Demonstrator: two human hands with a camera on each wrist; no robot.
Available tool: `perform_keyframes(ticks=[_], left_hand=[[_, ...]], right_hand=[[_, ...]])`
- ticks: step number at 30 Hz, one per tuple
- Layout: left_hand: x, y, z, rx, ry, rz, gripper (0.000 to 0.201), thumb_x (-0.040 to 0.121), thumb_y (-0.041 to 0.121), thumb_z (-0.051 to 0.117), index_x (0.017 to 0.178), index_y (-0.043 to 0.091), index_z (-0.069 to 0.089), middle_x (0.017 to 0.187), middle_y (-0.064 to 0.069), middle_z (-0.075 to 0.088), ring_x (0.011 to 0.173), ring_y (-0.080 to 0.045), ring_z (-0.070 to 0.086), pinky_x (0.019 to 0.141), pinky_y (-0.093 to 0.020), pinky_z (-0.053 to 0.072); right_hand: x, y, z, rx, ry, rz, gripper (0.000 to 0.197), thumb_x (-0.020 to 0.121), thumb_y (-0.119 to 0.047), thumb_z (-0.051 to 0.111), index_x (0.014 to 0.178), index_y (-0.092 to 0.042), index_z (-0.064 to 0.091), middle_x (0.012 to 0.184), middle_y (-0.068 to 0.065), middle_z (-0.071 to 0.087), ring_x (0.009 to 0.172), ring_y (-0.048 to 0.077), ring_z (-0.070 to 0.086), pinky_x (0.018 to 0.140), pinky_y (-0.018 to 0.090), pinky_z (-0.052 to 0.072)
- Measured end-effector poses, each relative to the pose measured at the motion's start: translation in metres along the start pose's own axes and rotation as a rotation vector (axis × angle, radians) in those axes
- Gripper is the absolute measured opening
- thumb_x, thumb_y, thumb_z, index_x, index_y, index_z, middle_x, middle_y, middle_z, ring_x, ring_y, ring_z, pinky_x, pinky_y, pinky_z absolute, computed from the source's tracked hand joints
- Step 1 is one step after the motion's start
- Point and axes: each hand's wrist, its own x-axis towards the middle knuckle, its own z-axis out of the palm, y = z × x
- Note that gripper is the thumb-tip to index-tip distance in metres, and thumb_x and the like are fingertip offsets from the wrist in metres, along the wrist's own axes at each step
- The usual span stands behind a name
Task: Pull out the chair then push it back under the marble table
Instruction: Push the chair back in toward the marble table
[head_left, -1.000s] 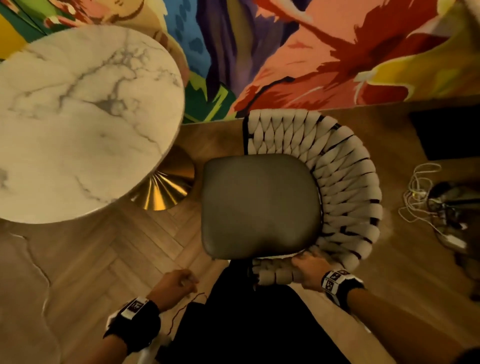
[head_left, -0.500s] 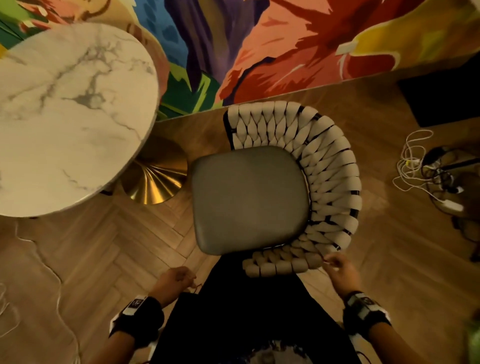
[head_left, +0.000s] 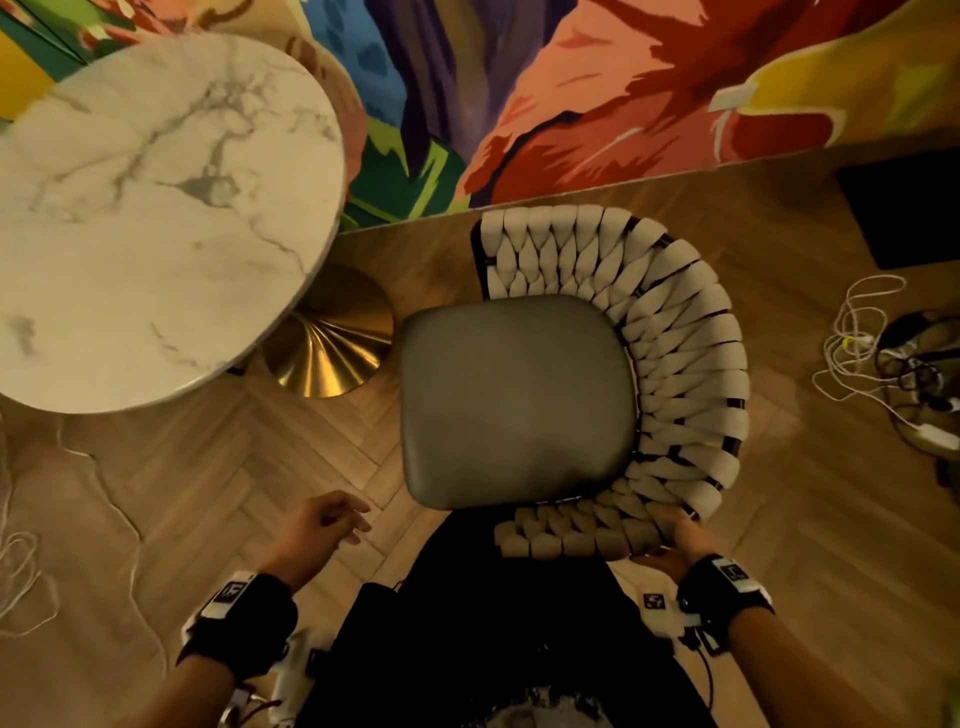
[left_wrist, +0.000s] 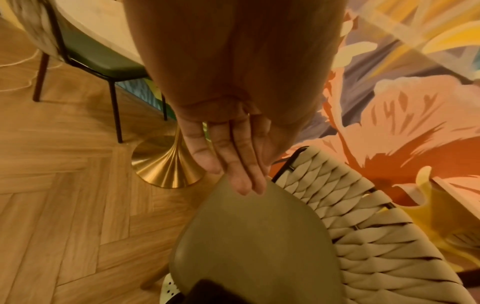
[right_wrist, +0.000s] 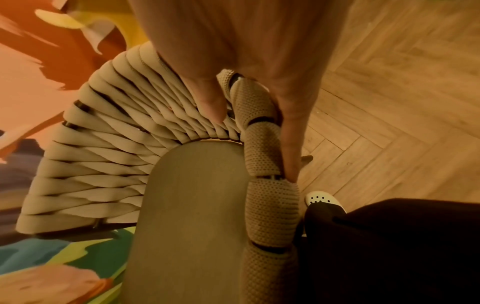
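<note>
The chair stands pulled out, to the right of the round marble table (head_left: 156, 223). It has a grey seat (head_left: 519, 405) and a beige woven backrest (head_left: 691, 364) curving round its right side. My right hand (head_left: 670, 535) grips the near end of the backrest rim. In the right wrist view the right hand (right_wrist: 253, 147) has its thumb (right_wrist: 210, 102) inside the weave and its fingers (right_wrist: 288, 144) outside. My left hand (head_left: 332, 519) hangs free over the floor, left of the seat, with fingers extended. The left hand (left_wrist: 239, 174) holds nothing.
The table's gold flared base (head_left: 332, 353) sits just left of the seat. A second chair with a green seat (left_wrist: 103, 59) is tucked under the table. Loose white cables (head_left: 857, 353) lie on the floor at right. A colourful rug (head_left: 571, 93) lies beyond the chair.
My right hand left the rim's near end, shifted right along it and gripped again. My left hand went from a loose fist to extended fingers and rose slightly.
</note>
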Motion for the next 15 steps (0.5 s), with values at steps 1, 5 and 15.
perform_keyframes(ticks=[1, 5, 15], left_hand=[[0.002, -0.003, 0.0, 0.007, -0.003, -0.013, 0.025, 0.091, -0.005, 0.047, 0.086, 0.012, 0.065, 0.079, -0.01, 0.072, 0.052, -0.004, 0.065, 0.046, -0.012, 0.044], [0.008, -0.011, 0.001, 0.003, -0.029, -0.05, 0.023, 0.091, -0.003, 0.048, 0.087, 0.01, 0.066, 0.076, -0.006, 0.073, 0.052, -0.008, 0.064, 0.044, -0.007, 0.044], [0.036, -0.008, -0.032, -0.051, -0.064, -0.116, 0.025, 0.091, 0.002, 0.049, 0.086, 0.019, 0.066, 0.067, 0.006, 0.075, 0.059, -0.011, 0.067, 0.054, -0.024, 0.043]], right_hand=[[0.001, -0.001, 0.0, -0.013, 0.011, 0.005, 0.019, 0.091, -0.018, 0.053, 0.109, -0.015, 0.05, 0.092, 0.017, 0.058, 0.081, 0.039, 0.056, 0.074, 0.056, 0.05], [0.018, 0.002, -0.001, -0.101, 0.037, 0.013, 0.031, 0.085, -0.018, 0.06, 0.115, -0.009, 0.058, 0.108, 0.023, 0.063, 0.096, 0.045, 0.061, 0.068, 0.058, 0.054], [0.024, -0.039, 0.067, -0.144, -0.01, 0.002, 0.025, 0.092, 0.001, 0.044, 0.115, -0.004, 0.054, 0.125, 0.021, 0.053, 0.094, 0.038, 0.056, 0.059, 0.05, 0.057]])
